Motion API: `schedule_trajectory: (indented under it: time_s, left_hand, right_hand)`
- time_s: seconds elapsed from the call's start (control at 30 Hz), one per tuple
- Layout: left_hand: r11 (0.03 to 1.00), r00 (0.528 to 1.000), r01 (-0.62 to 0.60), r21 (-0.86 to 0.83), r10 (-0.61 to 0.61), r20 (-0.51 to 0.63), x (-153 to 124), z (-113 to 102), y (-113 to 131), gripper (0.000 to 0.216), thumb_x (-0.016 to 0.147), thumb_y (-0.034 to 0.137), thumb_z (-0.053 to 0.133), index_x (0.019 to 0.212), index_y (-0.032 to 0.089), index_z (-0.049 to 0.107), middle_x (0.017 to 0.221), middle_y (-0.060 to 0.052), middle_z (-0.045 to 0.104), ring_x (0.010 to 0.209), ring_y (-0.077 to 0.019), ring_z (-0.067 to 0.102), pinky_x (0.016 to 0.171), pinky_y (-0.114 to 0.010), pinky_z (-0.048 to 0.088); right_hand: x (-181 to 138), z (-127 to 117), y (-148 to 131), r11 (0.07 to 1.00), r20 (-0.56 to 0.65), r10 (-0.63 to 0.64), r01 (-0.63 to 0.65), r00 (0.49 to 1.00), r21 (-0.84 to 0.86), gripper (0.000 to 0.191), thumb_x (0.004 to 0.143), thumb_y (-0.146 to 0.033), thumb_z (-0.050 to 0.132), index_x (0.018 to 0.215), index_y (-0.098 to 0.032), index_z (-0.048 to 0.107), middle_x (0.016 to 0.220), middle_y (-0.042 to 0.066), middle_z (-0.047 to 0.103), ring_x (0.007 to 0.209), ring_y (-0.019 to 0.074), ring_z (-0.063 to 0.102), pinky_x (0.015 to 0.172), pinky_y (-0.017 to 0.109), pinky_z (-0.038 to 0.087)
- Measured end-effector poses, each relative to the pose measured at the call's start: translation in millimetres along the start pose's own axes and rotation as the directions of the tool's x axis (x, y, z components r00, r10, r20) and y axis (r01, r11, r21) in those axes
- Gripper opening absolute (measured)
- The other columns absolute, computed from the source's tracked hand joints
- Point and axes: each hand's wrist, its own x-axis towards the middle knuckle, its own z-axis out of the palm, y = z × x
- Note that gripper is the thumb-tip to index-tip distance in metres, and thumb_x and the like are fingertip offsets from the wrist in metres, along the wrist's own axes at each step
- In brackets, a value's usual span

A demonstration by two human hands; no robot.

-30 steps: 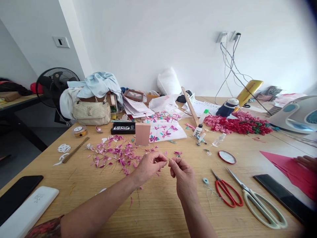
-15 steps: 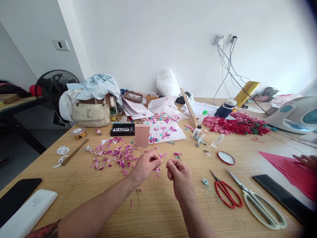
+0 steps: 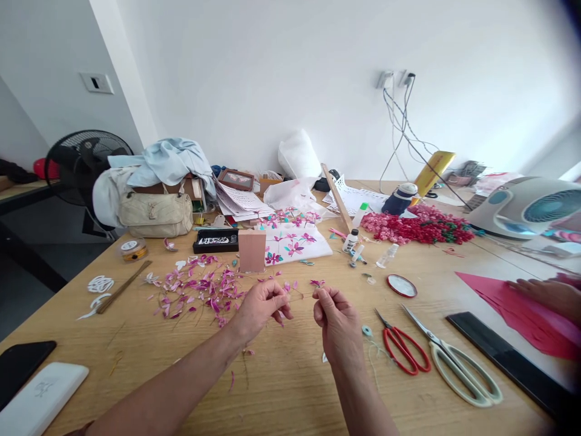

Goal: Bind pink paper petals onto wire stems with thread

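My left hand (image 3: pixel 264 304) is closed in a pinch at the middle of the table, with a thin thread or wire (image 3: pixel 301 296) at its fingertips. The strand runs across the gap to my right hand (image 3: pixel 336 321), whose thumb and index finger are pressed together on it. A small purple flower (image 3: pixel 317 283) shows just above the right fingertips; I cannot tell whether they touch it. Loose purple petals on thin stems (image 3: pixel 211 287) lie scattered left of my hands. A wooden block (image 3: pixel 252 251) stands behind them, beside a white sheet bearing purple and teal flowers (image 3: pixel 297 245).
Red-handled scissors (image 3: pixel 405 351), larger pale-handled scissors (image 3: pixel 465 369) and a thread spool (image 3: pixel 367 330) lie on the right. Small bottles (image 3: pixel 350 241) stand farther back. Another person's hand (image 3: pixel 544 297) rests on red sheets (image 3: pixel 508 309). A white power bank (image 3: pixel 43 393) lies front left.
The view has turned slightly right. My hands have moved a little farther apart, the right one shifting toward the purple flower. The other person's hand reaches farther over the red sheets.
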Motion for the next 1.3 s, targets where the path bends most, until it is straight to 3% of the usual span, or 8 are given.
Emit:
schedule_trajectory:
  time_s: [0.3,0.5,0.67,0.8,1.07,1.3]
  left_hand:
    - [0.992,1.000,-0.010,-0.123,0.007,-0.024,-5,0,0,0.020,0.071,0.028,0.060,0.063,0.013,0.049,0.057,-0.001,0.061,0.052,-0.0092,0.055,0.051,-0.019,0.039]
    - [0.985,0.999,-0.042,-0.170,0.039,-0.018,-10,4,5,0.020,0.071,0.029,0.061,0.064,0.014,0.050,0.058,-0.001,0.060,0.054,-0.0102,0.056,0.052,-0.020,0.040]
    - [0.994,0.995,-0.101,-0.030,0.101,-0.026,-12,8,7,0.019,0.073,0.028,0.058,0.063,0.014,0.052,0.058,-0.001,0.061,0.054,-0.0102,0.054,0.054,-0.022,0.041]
    - [0.993,0.992,-0.121,-0.010,0.121,-0.018,-13,9,6,0.019,0.074,0.029,0.058,0.063,0.014,0.051,0.059,-0.001,0.060,0.054,-0.0107,0.054,0.054,-0.023,0.042]
    - [0.973,0.999,-0.040,-0.228,0.046,0.021,-13,13,-1,0.023,0.074,0.032,0.059,0.063,0.014,0.049,0.058,-0.002,0.060,0.054,-0.0099,0.053,0.050,-0.021,0.038]
    - [0.991,0.998,-0.064,-0.117,0.064,-0.004,-11,8,-1,0.022,0.074,0.031,0.059,0.064,0.014,0.050,0.060,-0.002,0.060,0.053,-0.0102,0.055,0.049,-0.021,0.038]
  right_hand:
    - [5,-13,-19,0.997,-0.085,-0.079,0.079,0.993,-0.014,0.024,0.066,-0.036,0.067,0.064,-0.015,0.056,0.044,-0.006,0.047,0.038,0.0037,0.033,0.038,0.018,0.020]
    - [-8,-8,-16,0.988,0.117,0.098,-0.083,0.988,-0.130,0.028,0.070,-0.044,0.061,0.073,-0.016,0.059,0.046,-0.005,0.048,0.037,0.0051,0.032,0.036,0.019,0.019]
    - [-17,8,-12,0.981,0.204,0.171,-0.149,0.964,-0.121,0.026,0.065,-0.038,0.068,0.074,-0.016,0.059,0.046,-0.007,0.046,0.036,0.0034,0.029,0.036,0.018,0.018]
    - [-18,15,-13,0.987,0.188,0.145,-0.128,0.972,-0.099,0.023,0.064,-0.035,0.069,0.064,-0.015,0.058,0.044,-0.007,0.044,0.036,0.0032,0.030,0.036,0.017,0.019]
    - [-18,20,-10,0.990,0.151,0.058,-0.038,0.987,-0.134,0.025,0.065,-0.038,0.067,0.059,-0.016,0.056,0.043,-0.007,0.044,0.039,0.0051,0.033,0.039,0.019,0.024]
    - [-13,16,-10,0.988,0.113,0.049,-0.031,0.992,-0.153,0.026,0.066,-0.040,0.066,0.062,-0.016,0.056,0.044,-0.007,0.044,0.037,0.0047,0.031,0.037,0.019,0.023]
